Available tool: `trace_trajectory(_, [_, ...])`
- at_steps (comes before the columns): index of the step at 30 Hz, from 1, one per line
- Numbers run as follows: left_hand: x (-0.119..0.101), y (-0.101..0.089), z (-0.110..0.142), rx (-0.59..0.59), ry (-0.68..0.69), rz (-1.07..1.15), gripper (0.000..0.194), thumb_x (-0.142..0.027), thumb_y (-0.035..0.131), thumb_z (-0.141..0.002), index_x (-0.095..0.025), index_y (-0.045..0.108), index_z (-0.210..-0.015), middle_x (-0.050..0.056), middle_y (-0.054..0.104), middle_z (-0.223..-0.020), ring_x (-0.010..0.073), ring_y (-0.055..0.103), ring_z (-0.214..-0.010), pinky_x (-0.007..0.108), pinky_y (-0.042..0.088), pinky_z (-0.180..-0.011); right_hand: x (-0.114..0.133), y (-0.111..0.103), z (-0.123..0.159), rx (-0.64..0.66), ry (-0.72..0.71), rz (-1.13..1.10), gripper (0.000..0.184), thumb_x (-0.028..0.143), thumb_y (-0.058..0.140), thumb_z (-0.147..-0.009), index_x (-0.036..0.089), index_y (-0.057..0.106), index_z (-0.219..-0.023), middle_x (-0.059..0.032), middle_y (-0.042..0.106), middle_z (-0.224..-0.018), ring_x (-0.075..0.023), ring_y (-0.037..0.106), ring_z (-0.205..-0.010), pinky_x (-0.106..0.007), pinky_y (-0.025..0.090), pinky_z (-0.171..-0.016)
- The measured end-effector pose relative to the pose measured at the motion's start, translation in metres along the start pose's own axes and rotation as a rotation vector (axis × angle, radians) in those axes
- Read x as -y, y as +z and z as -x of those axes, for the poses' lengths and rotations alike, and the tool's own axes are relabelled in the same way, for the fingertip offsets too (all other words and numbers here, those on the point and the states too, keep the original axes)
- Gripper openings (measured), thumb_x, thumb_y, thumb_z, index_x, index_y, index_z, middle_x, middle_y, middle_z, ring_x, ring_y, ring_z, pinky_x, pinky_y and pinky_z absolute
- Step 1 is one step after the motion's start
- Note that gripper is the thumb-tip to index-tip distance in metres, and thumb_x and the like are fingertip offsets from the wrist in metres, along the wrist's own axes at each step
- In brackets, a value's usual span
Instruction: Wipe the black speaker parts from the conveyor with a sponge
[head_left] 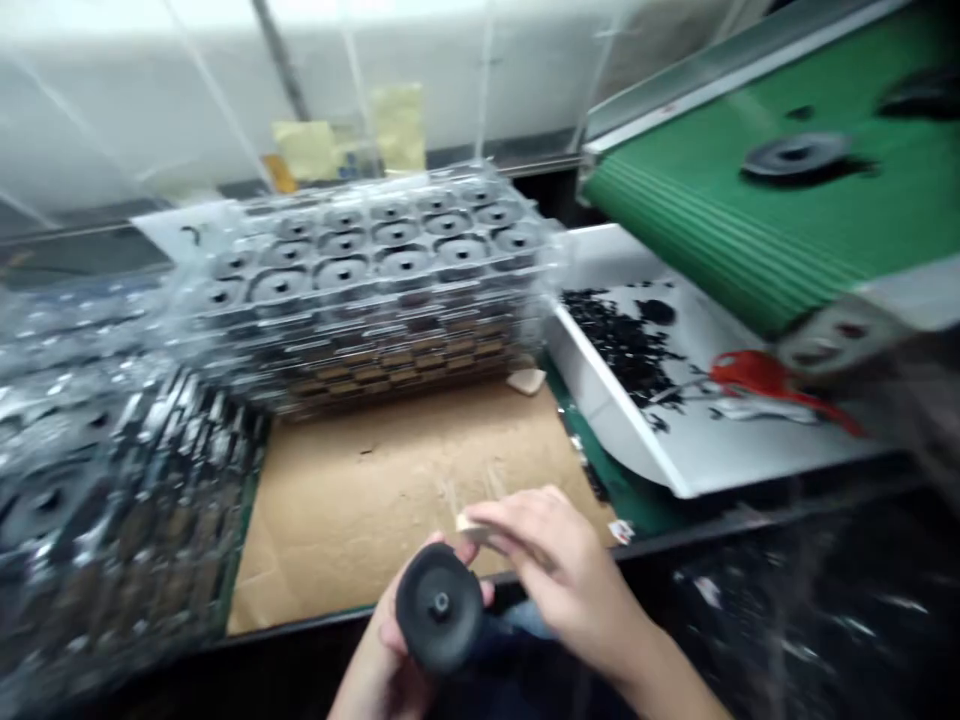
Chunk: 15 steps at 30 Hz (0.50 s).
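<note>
My left hand (386, 655) grips a round black disc (439, 607) with a small hub at its centre, held near the front edge of the bench. My right hand (559, 570) is closed around a small pale block (474, 528) and holds it against the disc's upper right rim. Both hands hover over a sheet of brown cardboard (375, 480). The picture is smeared by motion.
A stack of clear plastic trays (375, 280) filled with black discs stands behind the cardboard; another stack (105, 480) sits at the left. A white tray (675, 400) with black scraps and a red-handled tool (757, 375) lies to the right. A green conveyor belt (765, 200) carries more discs.
</note>
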<state>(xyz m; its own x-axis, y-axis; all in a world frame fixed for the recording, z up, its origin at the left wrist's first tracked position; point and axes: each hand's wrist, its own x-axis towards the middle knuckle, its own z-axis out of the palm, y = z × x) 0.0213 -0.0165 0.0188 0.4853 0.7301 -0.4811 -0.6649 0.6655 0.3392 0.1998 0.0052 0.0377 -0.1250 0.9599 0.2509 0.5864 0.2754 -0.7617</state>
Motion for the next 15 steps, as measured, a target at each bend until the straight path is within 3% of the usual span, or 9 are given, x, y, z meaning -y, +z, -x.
trace_trajectory(3, [-0.013, -0.014, -0.003, 0.006, 0.020, 0.023, 0.057, -0.043, 0.079, -0.052, -0.024, 0.068, -0.105, 0.007, 0.069, -0.112, 0.0256, 0.066, -0.096, 0.032, 0.047, -0.091, -0.036, 0.025, 0.013, 0.032, 0.150, -0.012, 0.025, 0.025, 0.046, -0.089, 0.022, 0.067, -0.102, -0.0049, 0.071, -0.091, -0.0163, 0.066, -0.080, -0.026, 0.052, -0.069])
trace_trajectory(7, [-0.017, -0.025, 0.000, 0.042, 0.045, 0.055, 0.055, -0.043, 0.079, -0.052, -0.026, 0.069, -0.103, 0.005, 0.071, -0.106, 0.0241, 0.067, -0.092, 0.029, 0.048, -0.086, -0.054, 0.051, 0.026, 0.124, 0.195, 0.011, 0.022, 0.028, 0.049, -0.087, 0.023, 0.069, -0.096, -0.0027, 0.072, -0.087, -0.0185, 0.067, -0.077, -0.031, 0.055, -0.067])
trace_trajectory(11, [-0.020, -0.025, 0.003, 0.004, 0.008, 0.035, 0.059, -0.044, 0.081, -0.049, -0.027, 0.068, -0.104, 0.004, 0.071, -0.108, 0.0245, 0.066, -0.095, 0.029, 0.047, -0.085, -0.017, 0.040, 0.007, 0.055, 0.220, 0.024, 0.026, 0.027, 0.047, -0.089, 0.022, 0.061, -0.111, -0.0055, 0.069, -0.098, -0.0162, 0.065, -0.081, -0.026, 0.053, -0.064])
trace_trajectory(13, [-0.023, -0.023, 0.002, 0.007, 0.016, 0.014, 0.057, -0.046, 0.080, -0.050, -0.025, 0.069, -0.102, 0.004, 0.072, -0.103, 0.0238, 0.065, -0.095, 0.030, 0.046, -0.087, 0.011, 0.033, -0.008, -0.025, 0.033, 0.004, 0.028, 0.023, 0.046, -0.090, 0.023, 0.056, -0.117, -0.0047, 0.068, -0.098, -0.0150, 0.063, -0.080, -0.027, 0.050, -0.066])
trace_trajectory(15, [-0.027, -0.021, 0.002, -0.014, 0.038, -0.028, 0.052, -0.045, 0.079, -0.053, -0.021, 0.070, -0.099, 0.006, 0.072, -0.096, 0.0241, 0.063, -0.095, 0.033, 0.044, -0.090, 0.033, 0.032, -0.020, 0.000, -0.234, -0.014, 0.030, 0.018, 0.043, -0.090, 0.022, 0.055, -0.117, -0.0029, 0.069, -0.091, -0.0145, 0.062, -0.074, -0.029, 0.046, -0.066])
